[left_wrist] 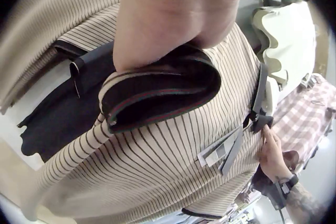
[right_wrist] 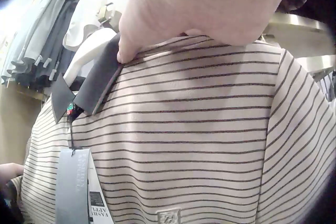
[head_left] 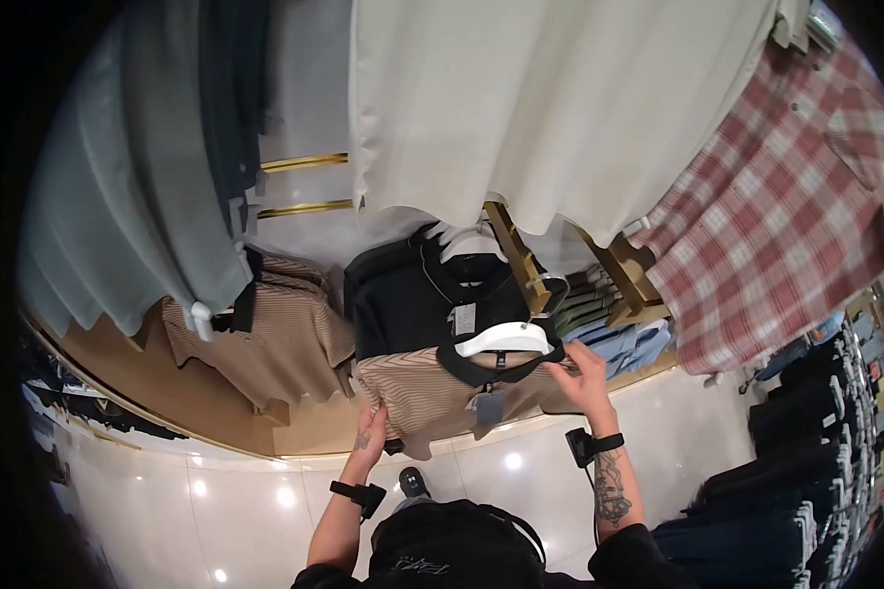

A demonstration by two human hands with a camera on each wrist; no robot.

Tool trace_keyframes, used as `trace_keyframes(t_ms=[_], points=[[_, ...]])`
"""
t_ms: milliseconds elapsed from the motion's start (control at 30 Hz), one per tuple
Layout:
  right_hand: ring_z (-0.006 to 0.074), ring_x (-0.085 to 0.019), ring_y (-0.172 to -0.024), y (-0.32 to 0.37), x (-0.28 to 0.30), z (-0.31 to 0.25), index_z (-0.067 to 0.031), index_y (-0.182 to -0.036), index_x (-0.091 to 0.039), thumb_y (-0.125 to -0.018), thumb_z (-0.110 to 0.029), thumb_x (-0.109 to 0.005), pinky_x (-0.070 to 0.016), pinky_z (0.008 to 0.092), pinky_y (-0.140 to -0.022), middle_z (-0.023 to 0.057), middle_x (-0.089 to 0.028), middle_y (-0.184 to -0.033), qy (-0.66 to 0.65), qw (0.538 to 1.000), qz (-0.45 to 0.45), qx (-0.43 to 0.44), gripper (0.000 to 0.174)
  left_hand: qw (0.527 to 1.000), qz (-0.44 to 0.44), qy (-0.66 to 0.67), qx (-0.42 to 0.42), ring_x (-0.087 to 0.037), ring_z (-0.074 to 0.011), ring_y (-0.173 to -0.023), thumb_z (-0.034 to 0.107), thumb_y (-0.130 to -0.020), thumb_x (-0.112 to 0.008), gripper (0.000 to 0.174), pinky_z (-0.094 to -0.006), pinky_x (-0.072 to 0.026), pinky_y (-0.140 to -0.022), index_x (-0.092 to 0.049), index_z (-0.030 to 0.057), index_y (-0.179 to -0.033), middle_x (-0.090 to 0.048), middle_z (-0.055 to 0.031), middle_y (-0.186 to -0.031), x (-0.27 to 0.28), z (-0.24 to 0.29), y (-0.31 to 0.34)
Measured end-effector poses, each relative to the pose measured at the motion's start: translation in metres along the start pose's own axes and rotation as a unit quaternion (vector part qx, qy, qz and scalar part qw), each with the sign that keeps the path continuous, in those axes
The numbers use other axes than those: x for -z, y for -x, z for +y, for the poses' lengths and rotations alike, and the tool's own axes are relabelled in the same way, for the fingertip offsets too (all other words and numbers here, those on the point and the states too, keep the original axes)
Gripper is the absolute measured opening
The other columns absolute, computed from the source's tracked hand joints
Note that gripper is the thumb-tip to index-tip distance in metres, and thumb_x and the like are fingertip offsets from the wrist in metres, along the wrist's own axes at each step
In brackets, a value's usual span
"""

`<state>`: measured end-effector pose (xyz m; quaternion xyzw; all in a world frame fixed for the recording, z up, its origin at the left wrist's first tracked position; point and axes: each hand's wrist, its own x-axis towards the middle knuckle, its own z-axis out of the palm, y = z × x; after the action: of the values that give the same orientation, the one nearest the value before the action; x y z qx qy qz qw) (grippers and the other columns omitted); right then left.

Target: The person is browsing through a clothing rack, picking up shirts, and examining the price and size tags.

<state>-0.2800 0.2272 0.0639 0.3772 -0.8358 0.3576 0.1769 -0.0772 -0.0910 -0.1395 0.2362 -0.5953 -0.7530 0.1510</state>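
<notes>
A tan polo shirt (head_left: 417, 393) with dark stripes and a black collar (right_wrist: 100, 79) hangs on a white hanger (head_left: 506, 340) in front of me. My left hand (head_left: 367, 438) grips its sleeve at the left; in the left wrist view the fingers are hidden behind the dark cuff (left_wrist: 210, 90). At the other side, my right hand (head_left: 586, 379) pinches the shirt at the shoulder beside the collar, thumb against the collar's edge. A grey price tag (right_wrist: 72, 184) dangles from the neck. Behind it hangs a black polo shirt (head_left: 403, 304) with a white tag.
Another striped shirt (head_left: 265, 339) hangs left, under grey trousers (head_left: 138, 196). Cream trousers (head_left: 560, 108) drape overhead beside a plaid shirt (head_left: 766, 206). A wooden rail (head_left: 516, 257) juts out above the hanger. Dark garments (head_left: 756, 510) line a rack at right.
</notes>
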Motion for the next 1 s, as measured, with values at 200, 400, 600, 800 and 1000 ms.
trace_keyframes(t_ms=[200, 400, 600, 800, 1000], points=[[0.0339, -0.068, -0.076, -0.004, -0.019, 0.017, -0.0010, -0.100, -0.073, -0.081, -0.018, -0.085, -0.0533, 0.0371, -0.066, 0.0132, -0.069, -0.086, -0.065, 0.998, -0.015, -0.001, 0.029, 0.999, 0.019, -0.002, 0.048, -0.060, -0.0262, -0.121, 0.034, -0.105, -0.044, 0.050, -0.0373, -0.0444, -0.106, -0.054, -0.0029, -0.139, -0.063, -0.0153, -0.132, 0.014, -0.021, -0.003], [0.0354, -0.069, -0.082, -0.008, -0.022, 0.032, 0.0009, -0.104, -0.072, -0.084, -0.024, -0.082, -0.0539, 0.0389, -0.069, 0.0132, -0.069, -0.091, -0.077, 0.996, -0.051, -0.005, 0.033, 0.993, -0.001, -0.114, -0.012, -0.065, -0.0230, -0.109, 0.022, -0.097, -0.069, 0.044, -0.0370, -0.0512, -0.099, -0.058, -0.0033, -0.133, -0.069, -0.0122, -0.121, -0.027, 0.024, 0.042], [0.0392, -0.068, -0.090, -0.011, -0.027, 0.068, -0.0002, -0.106, -0.071, -0.087, -0.029, -0.079, -0.0548, 0.0444, -0.077, 0.0162, -0.070, -0.098, -0.048, 0.994, -0.083, 0.056, 0.035, 0.982, 0.127, -0.142, -0.019, -0.072, -0.0219, -0.091, 0.005, -0.088, -0.073, 0.031, -0.0338, -0.0573, -0.080, -0.068, -0.0065, -0.116, -0.076, -0.0130, -0.105, -0.028, -0.036, 0.059], [0.0271, -0.072, -0.098, 0.028, -0.022, 0.137, 0.0004, -0.111, -0.066, -0.088, -0.020, -0.082, -0.0550, 0.0343, -0.087, 0.0133, -0.074, -0.108, -0.222, 0.954, -0.135, -0.150, 0.035, 0.968, 0.225, -0.108, 0.039, -0.071, -0.0195, -0.095, 0.008, -0.085, -0.078, 0.032, -0.0334, -0.0562, -0.085, -0.071, -0.0040, -0.113, -0.077, -0.0124, -0.104, -0.026, -0.055, 0.101], [0.0124, -0.064, -0.104, 0.104, -0.055, 0.186, 0.0022, -0.130, -0.058, -0.091, -0.011, -0.080, -0.0525, 0.0278, -0.093, 0.0054, -0.069, -0.118, -0.502, 0.813, -0.112, -0.272, 0.046, 0.955, 0.244, -0.153, 0.072, -0.070, -0.0218, -0.102, 0.015, -0.082, -0.085, 0.045, -0.0354, -0.0533, -0.095, -0.068, -0.0040, -0.119, -0.075, -0.0114, -0.113, -0.043, -0.078, 0.136]])
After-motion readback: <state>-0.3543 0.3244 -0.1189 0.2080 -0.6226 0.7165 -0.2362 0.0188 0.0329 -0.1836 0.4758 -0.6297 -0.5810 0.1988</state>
